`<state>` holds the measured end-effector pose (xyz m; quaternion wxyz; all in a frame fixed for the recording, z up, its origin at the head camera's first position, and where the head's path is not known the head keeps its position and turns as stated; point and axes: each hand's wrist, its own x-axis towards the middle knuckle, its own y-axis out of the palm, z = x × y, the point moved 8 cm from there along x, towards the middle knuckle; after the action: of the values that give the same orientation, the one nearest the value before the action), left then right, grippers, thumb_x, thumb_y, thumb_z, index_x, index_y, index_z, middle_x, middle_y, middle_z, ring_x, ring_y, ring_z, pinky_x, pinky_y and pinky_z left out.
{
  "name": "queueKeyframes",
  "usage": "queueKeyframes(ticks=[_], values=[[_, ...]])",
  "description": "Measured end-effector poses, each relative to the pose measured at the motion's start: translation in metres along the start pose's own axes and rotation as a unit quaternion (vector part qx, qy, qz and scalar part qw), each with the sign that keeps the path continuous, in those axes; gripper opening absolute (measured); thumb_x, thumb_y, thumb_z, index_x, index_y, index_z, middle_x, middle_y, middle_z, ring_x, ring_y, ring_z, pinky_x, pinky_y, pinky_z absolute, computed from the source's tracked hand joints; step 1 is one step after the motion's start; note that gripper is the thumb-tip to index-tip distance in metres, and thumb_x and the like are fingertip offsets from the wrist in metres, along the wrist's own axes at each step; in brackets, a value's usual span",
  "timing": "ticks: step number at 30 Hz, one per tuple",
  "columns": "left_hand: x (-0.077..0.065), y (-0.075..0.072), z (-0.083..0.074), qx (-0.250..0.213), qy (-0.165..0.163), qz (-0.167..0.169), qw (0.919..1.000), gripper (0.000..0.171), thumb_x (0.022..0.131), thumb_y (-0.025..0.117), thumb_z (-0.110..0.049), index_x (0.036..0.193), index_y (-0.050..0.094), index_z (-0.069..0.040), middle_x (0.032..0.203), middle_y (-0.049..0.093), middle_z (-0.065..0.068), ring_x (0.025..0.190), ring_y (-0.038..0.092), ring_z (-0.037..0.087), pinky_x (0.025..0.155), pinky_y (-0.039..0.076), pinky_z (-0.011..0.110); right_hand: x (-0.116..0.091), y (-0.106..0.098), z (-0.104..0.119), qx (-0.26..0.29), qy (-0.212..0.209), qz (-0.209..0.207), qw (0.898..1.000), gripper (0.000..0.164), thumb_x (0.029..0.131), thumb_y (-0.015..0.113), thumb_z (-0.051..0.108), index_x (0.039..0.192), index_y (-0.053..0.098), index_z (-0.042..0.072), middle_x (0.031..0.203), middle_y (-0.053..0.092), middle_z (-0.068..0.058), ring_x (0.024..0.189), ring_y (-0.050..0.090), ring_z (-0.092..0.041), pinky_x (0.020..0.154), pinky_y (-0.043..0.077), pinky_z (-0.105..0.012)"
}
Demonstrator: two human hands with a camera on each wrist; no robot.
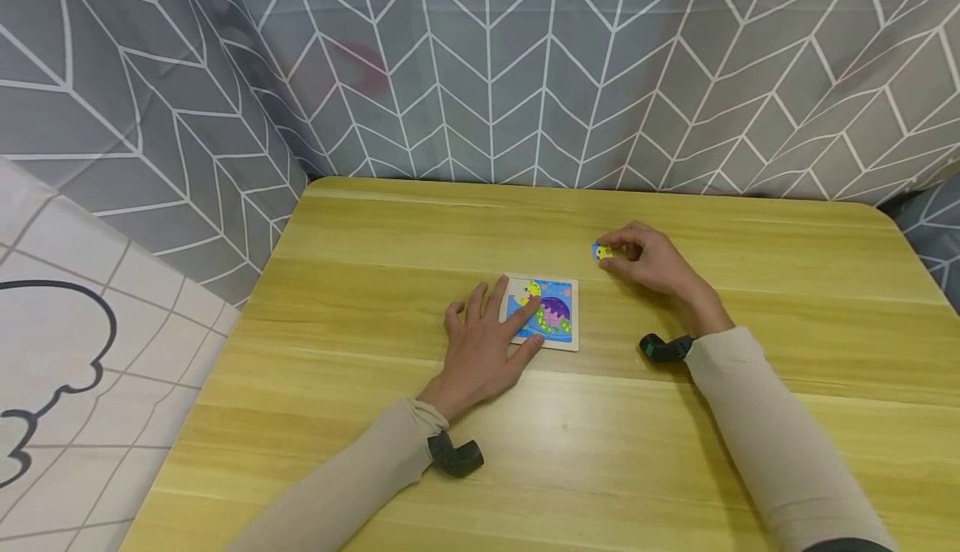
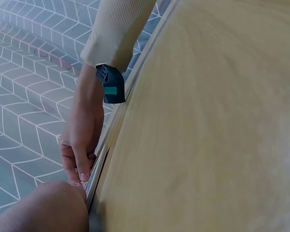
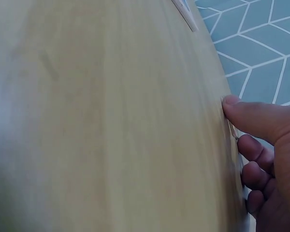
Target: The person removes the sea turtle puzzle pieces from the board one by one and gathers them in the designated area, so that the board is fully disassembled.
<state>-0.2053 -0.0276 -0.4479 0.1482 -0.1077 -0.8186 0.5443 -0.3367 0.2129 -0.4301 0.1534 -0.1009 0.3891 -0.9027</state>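
With the thumb and fingers (image 1: 621,237) of the right hand (image 1: 648,264), I'm pinching a small blue-and-yellow puzzle piece (image 1: 603,252); I'm not able to tell whether its edge is touching the counter (image 1: 375,285). The piece is sitting beyond the right far corner of the puzzle board (image 1: 576,333), apart from it. My left hand (image 1: 483,356) is gripping nothing: its fingers are spreading over the board's left side, one lying across the picture, so I'm judging that it is steadying the board. Near the board's far left corner a pale patch is showing, which I'm taking for a gap. I'm reading the step in hand as handling one loose piece; whether it is going in or coming out, I'm not seeing. If I'm fitting it, the next move is calling for turning the piece to match, then lowering it flat.
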Motion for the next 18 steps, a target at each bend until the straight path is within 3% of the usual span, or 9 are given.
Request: queueKeyframes(ticks=[6,18], values=[[-0.0001,0.0004,-0.0005,-0.004,-0.002,0.004,1.0,0.056,0.102,0.041,-0.059,0.155,0.043,-0.038,0.17,0.02,0.014,0.154,0.019,0.042,0.107,0.017,0.065,0.0008,-0.0005,-0.0011,0.011,0.013,-0.02,1.0,0.033,0.095,0.072,0.016,0.125,0.071,0.003,0.102,0.058,-0.014,0.084,0.042,-0.022,0.074,0.034,-0.028],[-0.0004,0.0017,0.0002,0.005,-0.003,0.013,0.9999,0.057,0.102,0.04,-0.06,0.156,0.04,-0.04,0.171,0.017,0.012,0.155,0.017,0.041,0.108,0.016,0.065,0.0031,0.0,0.0002,0.005,-0.004,-0.046,0.999,0.033,0.096,0.069,0.009,0.127,0.068,-0.002,0.104,0.06,-0.017,0.082,0.041,-0.022,0.072,0.033,-0.024]])
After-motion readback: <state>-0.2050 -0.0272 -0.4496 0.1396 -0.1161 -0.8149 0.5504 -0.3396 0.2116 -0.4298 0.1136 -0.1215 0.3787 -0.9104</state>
